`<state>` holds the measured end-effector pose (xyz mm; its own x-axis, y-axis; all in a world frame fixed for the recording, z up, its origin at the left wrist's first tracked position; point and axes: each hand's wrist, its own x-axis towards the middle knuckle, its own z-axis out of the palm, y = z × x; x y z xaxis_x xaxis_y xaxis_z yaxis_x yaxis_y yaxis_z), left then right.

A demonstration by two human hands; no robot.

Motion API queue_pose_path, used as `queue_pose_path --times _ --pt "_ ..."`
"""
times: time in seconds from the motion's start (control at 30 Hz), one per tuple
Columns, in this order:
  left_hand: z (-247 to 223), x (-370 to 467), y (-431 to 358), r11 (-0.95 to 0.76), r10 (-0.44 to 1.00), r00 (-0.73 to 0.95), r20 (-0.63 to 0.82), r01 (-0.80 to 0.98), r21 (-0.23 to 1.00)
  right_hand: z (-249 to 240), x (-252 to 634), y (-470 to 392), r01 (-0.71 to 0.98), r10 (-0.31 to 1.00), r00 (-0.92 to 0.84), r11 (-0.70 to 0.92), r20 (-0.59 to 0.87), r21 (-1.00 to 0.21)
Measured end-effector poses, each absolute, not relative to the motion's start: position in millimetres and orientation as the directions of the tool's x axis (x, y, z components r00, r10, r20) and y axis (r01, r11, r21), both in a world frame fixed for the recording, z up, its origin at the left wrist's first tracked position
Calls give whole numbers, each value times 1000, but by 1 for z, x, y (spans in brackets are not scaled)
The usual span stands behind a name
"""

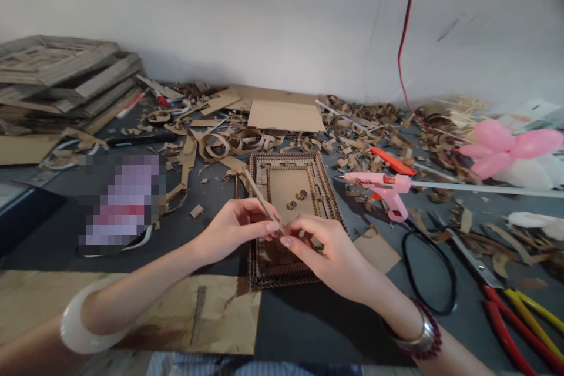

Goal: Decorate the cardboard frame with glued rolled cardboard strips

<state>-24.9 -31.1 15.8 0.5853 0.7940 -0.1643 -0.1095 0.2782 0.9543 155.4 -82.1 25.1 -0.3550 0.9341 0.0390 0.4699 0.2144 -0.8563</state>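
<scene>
Two hands, one strip: your left hand [235, 228] and right hand [337, 251] both pinch the thin cardboard strip [261, 197] near its lower end, center frame, fingertips close together. Strip sits tilted above the corrugated cardboard frame [331, 191], its free end up and left. Pinch lightly, since cardboard this thin likely creases; work in short moves, strip edge straight. Mind your wrists around the pink glue gun [393, 195], right of center; its tip may be hot.
</scene>
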Motion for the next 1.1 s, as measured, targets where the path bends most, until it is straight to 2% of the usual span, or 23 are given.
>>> queue_pose_path --times 0.17,0.47,0.8,1.1 --pt "12 -26 -30 303 806 557 -201 -96 948 26 154 -80 476 902 -371 389 221 -789" --pt "15 -24 -32 388 776 581 -246 -131 912 18 151 -82 481 861 -396 491 319 -726" --pt "18 -23 -34 417 748 605 -275 -105 903 12 152 -82 520 858 -397 504 327 -690" --pt "16 -25 -36 363 767 585 -264 -57 930 16 151 -85 539 838 -425 538 343 -648"
